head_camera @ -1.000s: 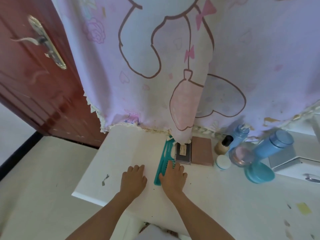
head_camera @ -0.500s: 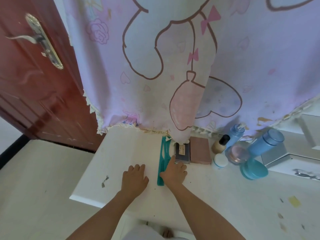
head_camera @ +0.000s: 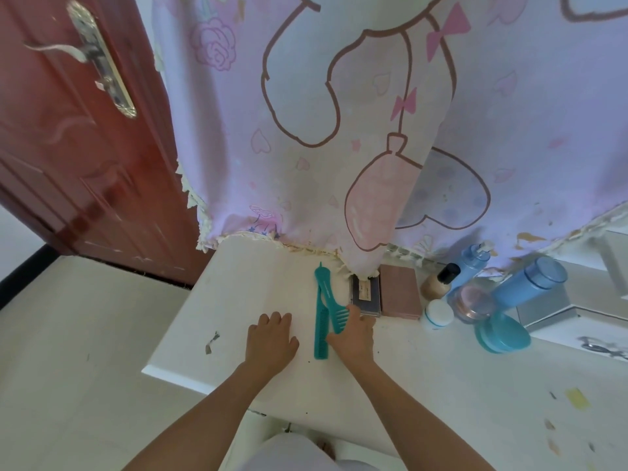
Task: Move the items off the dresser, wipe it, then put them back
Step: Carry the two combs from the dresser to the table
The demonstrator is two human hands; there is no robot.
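Fingers [head_camera: 365, 321] of the right hand [head_camera: 351, 339] reach forward onto the toothed end of the teal plastic wide-toothed comb [head_camera: 334, 309]; whether they pinch it cannot be told. The left hand [head_camera: 272, 339] lies flat and relaxed on the white dresser top [head_camera: 231, 300], holding nothing. The comb lies crossed with a narrow teal plastic comb [head_camera: 321, 338], mid-dresser, beside a dark rectangular case [head_camera: 366, 294]. Assessment: both combs are light, stiff, smooth and flat-lying, so they are best lifted by spine or handle, not teeth.
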